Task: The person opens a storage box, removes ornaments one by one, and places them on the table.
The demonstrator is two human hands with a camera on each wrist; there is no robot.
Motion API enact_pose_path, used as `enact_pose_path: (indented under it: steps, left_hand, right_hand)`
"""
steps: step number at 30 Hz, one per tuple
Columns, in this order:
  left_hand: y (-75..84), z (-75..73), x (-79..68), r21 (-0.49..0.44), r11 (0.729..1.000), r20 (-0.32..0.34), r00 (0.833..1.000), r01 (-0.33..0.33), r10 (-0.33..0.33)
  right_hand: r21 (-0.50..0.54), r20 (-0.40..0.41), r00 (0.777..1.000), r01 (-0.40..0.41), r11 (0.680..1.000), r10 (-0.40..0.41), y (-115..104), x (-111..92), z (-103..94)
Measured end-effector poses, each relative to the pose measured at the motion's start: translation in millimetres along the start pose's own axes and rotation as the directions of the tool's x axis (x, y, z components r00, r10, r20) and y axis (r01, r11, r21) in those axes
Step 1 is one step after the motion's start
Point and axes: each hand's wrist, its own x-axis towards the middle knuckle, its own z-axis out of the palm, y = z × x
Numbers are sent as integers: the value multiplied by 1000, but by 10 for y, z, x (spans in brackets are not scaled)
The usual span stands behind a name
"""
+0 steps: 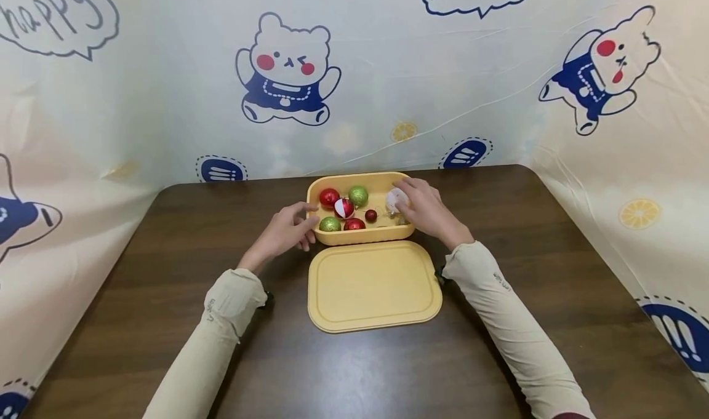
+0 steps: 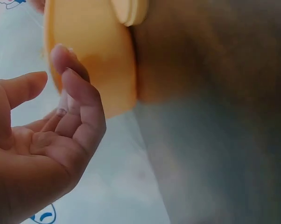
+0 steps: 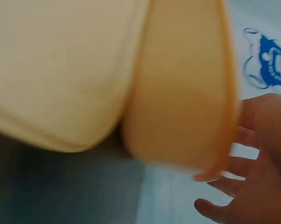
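Note:
A yellow rectangular box (image 1: pixel 365 238) at the back of the table holds several Christmas baubles. Inside lie a red bauble (image 1: pixel 329 197), green glitter baubles (image 1: pixel 358 195), a red-and-white one (image 1: pixel 344 208), a small dark red one (image 1: pixel 370 215) and a white one (image 1: pixel 394 200). My left hand (image 1: pixel 286 227) is at the box's left end, fingers loosely bent with nothing in them, as the left wrist view confirms. Over the box's right end reaches my right hand (image 1: pixel 428 208), fingers spread about the white bauble. Its fingertips are partly hidden behind the box rim in the right wrist view.
A flat yellow lid (image 1: pixel 375 287) lies on the dark wooden table (image 1: pixel 166 296), just in front of the box. Behind the table and at both sides hangs a printed cloth (image 1: pixel 376 68) with cartoon bears.

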Motion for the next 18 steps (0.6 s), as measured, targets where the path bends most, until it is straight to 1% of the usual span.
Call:
enact_pose_path:
  steps: [3,7,10,12,18]
  left_hand:
    - [-54,33,29,-29,1000,13,1000,1,0]
    - [-88,33,43,-83,997,21,1000,7,-5]
    - [-93,27,51,-125,992,24,1000,9,-6]
    - [-93,28,62,-138,990,21,1000,8,-5]
    - [-100,13,74,-149,989,21,1000,15,-12]
  right_hand:
    - [16,23,1000,-3,1000,3,99,-5,83]
    - [57,39,999,-8,998,6,143,-20,126]
    - [83,23,1000,-17,996,15,139,-8,128]
    - [100,7,1000,-24,995,23,145,8,126]
    - [128,-12,999,-42,991,44,139,38,145]
